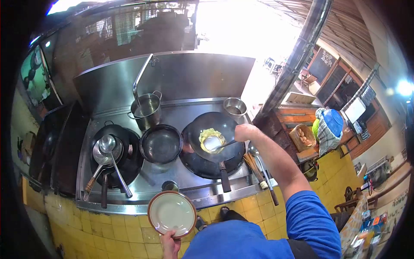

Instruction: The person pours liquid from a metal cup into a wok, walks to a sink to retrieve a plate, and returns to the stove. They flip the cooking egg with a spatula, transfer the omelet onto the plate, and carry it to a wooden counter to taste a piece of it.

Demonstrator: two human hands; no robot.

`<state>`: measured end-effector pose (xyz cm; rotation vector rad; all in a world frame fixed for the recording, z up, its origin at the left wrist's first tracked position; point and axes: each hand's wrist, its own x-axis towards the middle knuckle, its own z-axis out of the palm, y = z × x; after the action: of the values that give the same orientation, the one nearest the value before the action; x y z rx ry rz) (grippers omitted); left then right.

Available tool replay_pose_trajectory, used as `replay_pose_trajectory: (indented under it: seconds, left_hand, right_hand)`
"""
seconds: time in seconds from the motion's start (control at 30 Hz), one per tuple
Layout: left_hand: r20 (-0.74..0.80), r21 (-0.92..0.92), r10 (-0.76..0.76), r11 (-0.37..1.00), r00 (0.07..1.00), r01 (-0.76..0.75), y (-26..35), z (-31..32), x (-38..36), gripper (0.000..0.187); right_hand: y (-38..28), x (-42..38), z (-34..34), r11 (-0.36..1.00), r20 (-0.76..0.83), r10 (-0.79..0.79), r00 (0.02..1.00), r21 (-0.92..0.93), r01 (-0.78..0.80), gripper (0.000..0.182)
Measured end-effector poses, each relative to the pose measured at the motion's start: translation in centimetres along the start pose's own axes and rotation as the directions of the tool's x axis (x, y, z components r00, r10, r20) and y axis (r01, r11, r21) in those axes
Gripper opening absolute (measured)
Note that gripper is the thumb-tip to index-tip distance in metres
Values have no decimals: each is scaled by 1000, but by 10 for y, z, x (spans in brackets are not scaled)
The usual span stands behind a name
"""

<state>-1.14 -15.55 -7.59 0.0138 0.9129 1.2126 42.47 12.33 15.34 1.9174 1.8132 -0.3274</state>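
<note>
My left hand [171, 244] grips the near rim of a cream plate [172, 213] with a brown edge, held in front of the stove; nothing lies on it. My right hand [246, 132] is closed round the dark handle of a spatula [211, 143]. Its pale, shiny head rests on a yellow omelette-like egg [207, 134] in the wok [202, 121]. The wok's handle [225, 178] points toward me. Glare hides the exact shape of the spatula's head.
Left of the wok stand a second dark wok [161, 144], a steel pot [147, 113] under a tap, and a ladle [108, 144] with a strainer. A small steel bowl [235, 106] sits behind right. Another ladle [264, 172] and a bamboo brush [254, 170] lie right; a basket of eggs [304, 137] stands beyond.
</note>
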Motion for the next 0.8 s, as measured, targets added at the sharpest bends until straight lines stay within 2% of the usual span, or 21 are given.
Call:
replay_pose_trajectory:
  seconds: [0.07,0.13,0.2,0.27,0.33,0.4,0.43,0.53,0.6,0.63,0.7,0.73,0.8]
  left_hand:
    - [5,22,0,1000,1000,0,0,-5,1,55]
    - [3,47,6,999,1000,-6,1,-7,3,56]
    - [-17,35,-123,992,992,123,5,-8,3,58]
    - [32,74,-119,990,992,117,9,-10,3,59]
    - [26,101,-54,994,998,51,14,0,-2,59]
    - [27,67,-58,996,998,56,12,-6,3,59]
    - [32,35,-63,997,998,62,10,-10,7,59]
    - [6,33,-29,999,1000,29,7,-16,15,59]
    - [-66,34,-90,995,994,92,8,-26,18,59]
    - [-86,26,-90,995,992,92,10,-18,14,59]
    - [-47,62,37,998,998,-34,13,6,1,57]
    - [-58,60,36,998,998,-32,13,18,-5,57]
    - [-82,70,91,994,993,-85,16,38,-10,55]
  right_hand:
    - [5,4,0,1000,37,24,999,-17,-23,32]
    - [6,7,8,996,-37,39,999,81,-36,32]
    - [-2,11,15,993,-57,63,996,107,-57,31]
    - [0,12,11,1000,-50,-8,999,1,8,31]
    - [13,34,22,1000,-39,-16,999,1,16,31]
    - [8,23,20,998,-101,-18,995,64,25,30]
    - [3,19,21,997,-93,37,995,67,-31,29]
    - [9,28,19,999,-52,16,999,-37,-18,28]
    - [15,22,10,999,-57,33,998,21,-32,29]
    - [22,28,14,1000,-60,7,998,-11,-7,29]
    - [16,18,14,1000,-116,18,993,-6,-19,29]
    - [15,22,17,1000,-107,11,994,-8,-12,29]
    - [16,36,15,975,-12,-123,992,-190,119,29]
